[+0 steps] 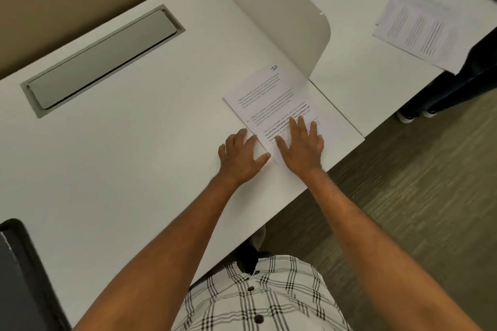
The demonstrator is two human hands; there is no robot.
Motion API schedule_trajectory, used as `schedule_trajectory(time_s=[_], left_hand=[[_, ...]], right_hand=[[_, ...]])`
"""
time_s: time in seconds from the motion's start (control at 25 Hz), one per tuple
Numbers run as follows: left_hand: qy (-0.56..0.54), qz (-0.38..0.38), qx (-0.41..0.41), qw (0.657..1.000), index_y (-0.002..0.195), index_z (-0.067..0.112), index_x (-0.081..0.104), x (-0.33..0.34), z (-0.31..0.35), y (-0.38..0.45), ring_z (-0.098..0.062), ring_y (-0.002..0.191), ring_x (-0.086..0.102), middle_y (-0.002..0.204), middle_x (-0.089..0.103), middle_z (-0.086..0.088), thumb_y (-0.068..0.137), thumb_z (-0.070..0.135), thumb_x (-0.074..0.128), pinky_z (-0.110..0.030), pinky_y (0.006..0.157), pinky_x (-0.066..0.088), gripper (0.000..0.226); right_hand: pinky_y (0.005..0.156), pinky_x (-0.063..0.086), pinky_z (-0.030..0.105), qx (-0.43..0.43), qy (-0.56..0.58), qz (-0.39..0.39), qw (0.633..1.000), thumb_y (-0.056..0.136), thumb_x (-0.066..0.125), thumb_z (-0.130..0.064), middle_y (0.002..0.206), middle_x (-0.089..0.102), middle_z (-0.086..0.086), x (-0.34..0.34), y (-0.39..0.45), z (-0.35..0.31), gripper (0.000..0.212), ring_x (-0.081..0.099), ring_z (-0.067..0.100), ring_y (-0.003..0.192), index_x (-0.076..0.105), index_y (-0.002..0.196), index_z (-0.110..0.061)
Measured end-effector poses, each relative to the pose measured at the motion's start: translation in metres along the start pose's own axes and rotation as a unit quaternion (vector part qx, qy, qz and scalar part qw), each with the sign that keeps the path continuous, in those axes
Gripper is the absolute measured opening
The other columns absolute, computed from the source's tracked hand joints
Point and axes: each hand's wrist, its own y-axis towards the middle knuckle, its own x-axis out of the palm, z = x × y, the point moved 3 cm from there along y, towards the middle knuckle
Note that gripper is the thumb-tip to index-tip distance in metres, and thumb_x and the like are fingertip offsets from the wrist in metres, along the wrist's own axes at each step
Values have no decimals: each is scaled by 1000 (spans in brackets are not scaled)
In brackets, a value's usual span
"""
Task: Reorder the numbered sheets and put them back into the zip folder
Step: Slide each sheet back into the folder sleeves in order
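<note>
Pressing: right hand (301, 142) lies flat, fingers spread, on the sheets (271, 97), mid-right of frame.
Left hand (242, 156): fingers loose, beside the pile on the surface (134, 156).
Risk: sheets may slide off the near edge.
Zip folder: not seen.

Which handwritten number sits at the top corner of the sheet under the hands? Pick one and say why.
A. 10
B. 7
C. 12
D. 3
A: blue handwriting reading 10 shows at the far corner of the sheet, which the right hand presses flat on the desk while the left hand rests beside it.
</note>
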Motion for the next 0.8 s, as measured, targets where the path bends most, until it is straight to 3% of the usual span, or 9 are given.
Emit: schedule_trajectory(time_s=[0.08, 0.16, 0.24, 0.28, 0.32, 0.4, 0.48, 0.68, 0.8], left_hand=[[-67, 8, -32, 997, 152, 26, 40, -7, 2, 4, -28, 149, 29, 163, 33, -1, 94, 65, 53, -51, 117, 30, 71], [-266, 16, -79, 961, 150, 25, 43, -17, 0, 6, -25, 141, 43, 155, 46, -1, 97, 53, 60, -44, 110, 43, 63], [-522, 46, -146, 839, 151, 26, 36, -21, -6, 4, -22, 128, 58, 143, 56, -2, 99, 32, 66, -37, 98, 56, 61], [-582, 71, -171, 792, 152, 28, 30, -23, -12, 2, -20, 120, 64, 135, 61, -1, 99, 25, 66, -37, 91, 60, 64], [-598, 92, -191, 773, 154, 29, 24, -22, -19, -1, -19, 114, 67, 130, 63, 1, 100, 21, 64, -38, 88, 62, 68], [-569, 118, -216, 785, 154, 27, 30, -21, -33, -8, -19, 112, 67, 129, 64, 2, 101, 17, 61, -43, 91, 61, 62], [-541, 133, -236, 796, 140, 19, 50, -21, -49, -14, -22, 110, 68, 131, 66, -1, 103, 14, 55, -45, 95, 59, 38], [-589, 128, -254, 756, 116, 19, 64, -31, -107, -52, -24, 102, 72, 116, 73, -1, 103, 12, 54, -48, 94, 59, 18], [-612, 125, -259, 736, 117, 19, 67, -38, -149, -89, -22, 103, 73, 116, 75, 0, 102, 16, 58, -48, 94, 59, 18]], right_hand=[[123, 20, 60, -9, 3, 10, 1000, 107, 37, -60, 175, 15, 7, 1, -6, -6, 74, 9, 36, 161, 17, 167, -21], [122, 22, 57, -15, 19, 4, 1000, 108, 36, -59, 174, 19, 4, 3, -11, -13, 72, 13, 32, 160, 19, 167, -22], [121, 22, 56, -27, 37, -2, 999, 108, 37, -58, 173, 24, 2, 3, -17, -22, 71, 18, 31, 158, 19, 167, -22], [121, 23, 55, -33, 53, -4, 998, 108, 39, -56, 171, 28, 3, 4, -20, -27, 70, 23, 31, 156, 21, 166, -22], [119, 25, 54, -40, 71, -6, 997, 107, 42, -55, 168, 33, 4, 5, -24, -32, 69, 28, 31, 152, 23, 166, -22], [116, 29, 53, -59, 100, -13, 993, 106, 46, -55, 163, 42, 4, 8, -34, -46, 68, 38, 30, 145, 27, 164, -25], [115, 31, 52, -76, 120, -27, 990, 106, 48, -55, 160, 46, 2, 13, -40, -62, 67, 44, 30, 140, 29, 163, -27], [117, 38, 54, -82, 234, -52, 967, 107, 53, -46, 156, 51, 0, 25, -43, -94, 55, 51, 27, 136, 41, 156, -26], [115, 40, 37, -33, 327, -56, 943, 104, 62, -36, 158, 45, 2, 24, -45, -122, 58, 44, 23, 142, 40, 156, -22]])
